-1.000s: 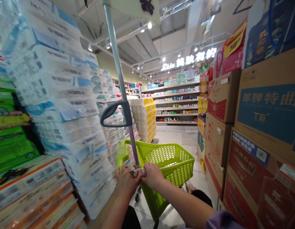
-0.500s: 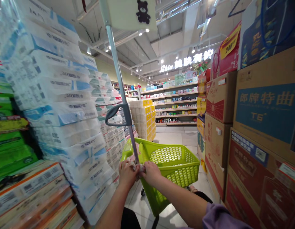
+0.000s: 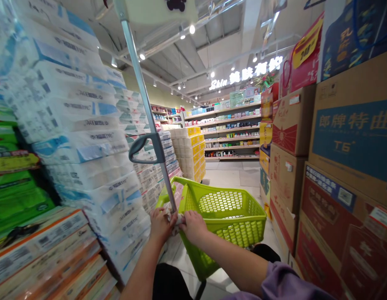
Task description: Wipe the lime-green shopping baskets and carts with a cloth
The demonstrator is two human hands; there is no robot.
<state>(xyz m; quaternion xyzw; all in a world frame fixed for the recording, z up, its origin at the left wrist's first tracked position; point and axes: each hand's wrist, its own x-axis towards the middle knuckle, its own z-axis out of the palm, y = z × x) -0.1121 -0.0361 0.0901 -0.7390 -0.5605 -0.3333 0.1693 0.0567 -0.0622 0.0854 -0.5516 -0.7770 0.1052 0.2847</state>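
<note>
Both my hands are closed at the foot of a slanted metal pole (image 3: pixel 143 98) that rises from a lime-green shopping basket cart (image 3: pixel 224 214). My left hand (image 3: pixel 159 225) grips one side and my right hand (image 3: pixel 193 225) the other. Between them is a crumpled whitish cloth or tissue (image 3: pixel 176 220) wrapped against the pole's base. A grey loop handle (image 3: pixel 146 148) sits halfway up the pole. The basket looks empty inside.
Tall stacks of tissue packs (image 3: pixel 77 125) fill the left side, with flat boxes (image 3: pixel 46 254) below. Cardboard cartons (image 3: pixel 346 166) are stacked on the right. The tiled aisle (image 3: pixel 233 177) runs ahead to product shelves (image 3: pixel 230 133).
The cart and pole have shifted slightly; the basket now sits further right and the pole leans more to the left. Both hands stay closed at the pole's base.
</note>
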